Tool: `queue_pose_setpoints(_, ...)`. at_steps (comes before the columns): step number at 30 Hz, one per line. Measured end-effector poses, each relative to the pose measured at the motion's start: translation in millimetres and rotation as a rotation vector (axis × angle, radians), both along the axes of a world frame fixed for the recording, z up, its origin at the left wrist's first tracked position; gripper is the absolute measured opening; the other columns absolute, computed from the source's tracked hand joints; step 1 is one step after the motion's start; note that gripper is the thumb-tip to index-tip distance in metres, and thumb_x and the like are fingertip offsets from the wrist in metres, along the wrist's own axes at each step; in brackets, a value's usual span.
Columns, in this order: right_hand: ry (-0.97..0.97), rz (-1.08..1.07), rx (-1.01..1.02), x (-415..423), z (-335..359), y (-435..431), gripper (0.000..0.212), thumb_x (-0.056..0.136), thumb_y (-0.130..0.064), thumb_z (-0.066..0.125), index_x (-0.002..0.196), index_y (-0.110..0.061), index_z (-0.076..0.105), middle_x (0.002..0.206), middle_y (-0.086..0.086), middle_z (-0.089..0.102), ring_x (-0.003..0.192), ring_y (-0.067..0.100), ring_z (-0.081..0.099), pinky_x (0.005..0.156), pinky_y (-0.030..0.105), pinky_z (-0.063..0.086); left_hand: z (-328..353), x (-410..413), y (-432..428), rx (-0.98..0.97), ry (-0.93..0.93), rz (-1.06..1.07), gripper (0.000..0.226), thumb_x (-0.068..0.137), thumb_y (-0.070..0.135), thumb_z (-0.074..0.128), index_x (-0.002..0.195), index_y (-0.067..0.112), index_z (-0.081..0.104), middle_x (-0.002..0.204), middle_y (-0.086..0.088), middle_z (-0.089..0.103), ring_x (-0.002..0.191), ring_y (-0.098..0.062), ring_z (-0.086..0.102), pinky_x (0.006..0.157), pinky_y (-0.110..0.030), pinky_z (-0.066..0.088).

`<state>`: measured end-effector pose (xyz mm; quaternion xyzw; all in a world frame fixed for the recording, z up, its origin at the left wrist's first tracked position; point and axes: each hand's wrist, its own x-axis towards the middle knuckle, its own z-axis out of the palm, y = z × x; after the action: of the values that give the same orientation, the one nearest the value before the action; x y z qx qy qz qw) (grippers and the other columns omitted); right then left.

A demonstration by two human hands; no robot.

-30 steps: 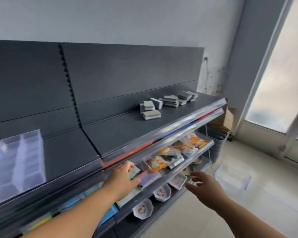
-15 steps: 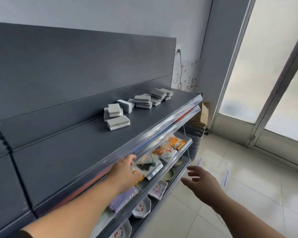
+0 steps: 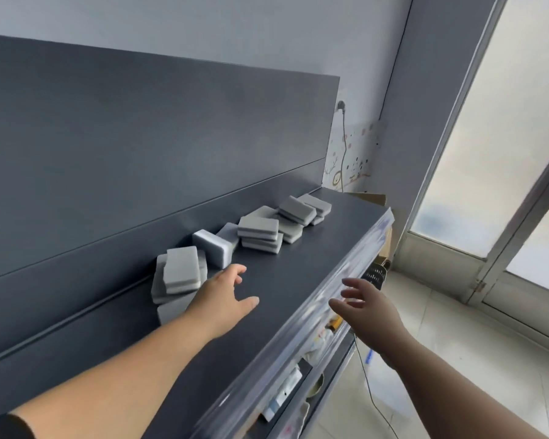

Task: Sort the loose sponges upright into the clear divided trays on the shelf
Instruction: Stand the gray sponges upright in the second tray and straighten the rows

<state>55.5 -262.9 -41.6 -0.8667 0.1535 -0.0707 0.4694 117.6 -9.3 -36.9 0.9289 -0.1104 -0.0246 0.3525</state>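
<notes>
Grey wall [image 3: 203,30] and glass door [image 3: 520,153] behind. Dark shelf [image 3: 298,274] ran along the wall. Sponges [image 3: 257,231] lay loose at back of shelf, stacked flat or leaning, none upright. Clear trays not in view. Left hand [image 3: 224,301] was over shelf just beside nearest stack [image 3: 181,274], fingers spread, empty. Right hand [image 3: 366,308] was past front edge, fingers relaxed, empty. Judged: whole visible pile left to sort.

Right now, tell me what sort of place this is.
Probably a small shop. Dark metal display shelving has a clear rail along its front edge, packaged goods sit on the tiers below, and identical grey sponges lie loose on top.
</notes>
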Motion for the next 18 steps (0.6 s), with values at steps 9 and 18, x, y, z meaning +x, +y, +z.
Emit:
queue_pose_setpoints(9, -0.014, 0.193, -0.06, 176.2, -18.1, -57.4, 0.048, 0.08, -0.038, 0.072, 0.124, -0.028, 0.053, 0.112, -0.009, 0.062, 0.103, 0.01, 0.06, 0.088, 0.032, 0.051, -15.4, 120.5, -68.1, 0.037, -0.059, 0.178, 0.063, 0.085, 0.038, 0.064, 0.139, 0.028, 0.035, 0.138, 0.008, 0.044, 0.124, -0.011, 0.045, 0.1, -0.026, 0.038)
queue_pose_setpoints(18, -0.144, 0.393, -0.311, 343.2, -0.7, -96.4, 0.053, 0.083, -0.037, 0.065, 0.132, -0.025, 0.049, 0.131, -0.007, 0.049, 0.12, 0.015, 0.048, 0.09, 0.024, 0.038, -3.8, 233.5, -115.3, 0.54, -0.034, 0.242, 0.086, 0.086, 0.025, 0.062, 0.151, 0.03, 0.005, 0.159, 0.01, 0.006, 0.146, -0.016, 0.005, 0.118, -0.03, 0.005)
